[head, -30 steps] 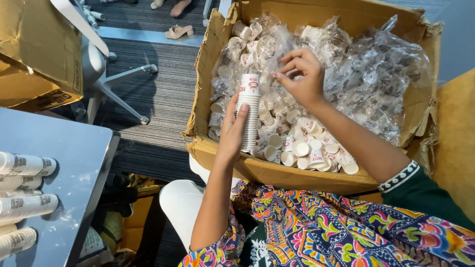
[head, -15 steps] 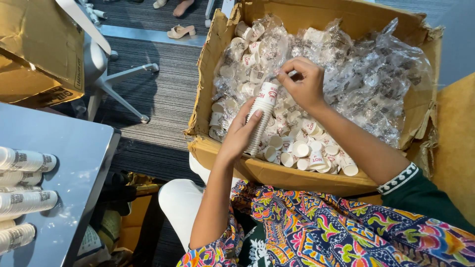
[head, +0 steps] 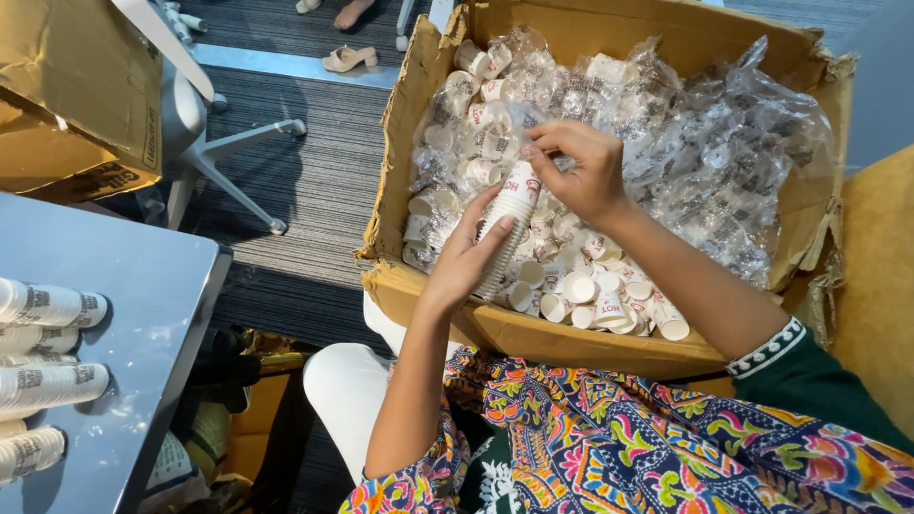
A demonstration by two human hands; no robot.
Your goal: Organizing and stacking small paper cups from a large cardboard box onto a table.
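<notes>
We hold a stack of paper cups (head: 506,227) over the cardboard box (head: 571,338). Our left hand (head: 468,255) wraps around the stack. Our right hand (head: 581,171) pinches its top. Loose cups (head: 609,290) lie below.

Grey table (head: 143,305) bears wrapped cup stacks (head: 48,306) lying sideways

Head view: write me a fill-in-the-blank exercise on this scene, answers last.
1. The left hand grips a stack of paper ____.
2. The right hand works at the stack's ____ end.
3. Loose paper cups lie in a ____ box.
4. More cup stacks lie on a grey ____.

Answers: cups; top; cardboard; table
</notes>
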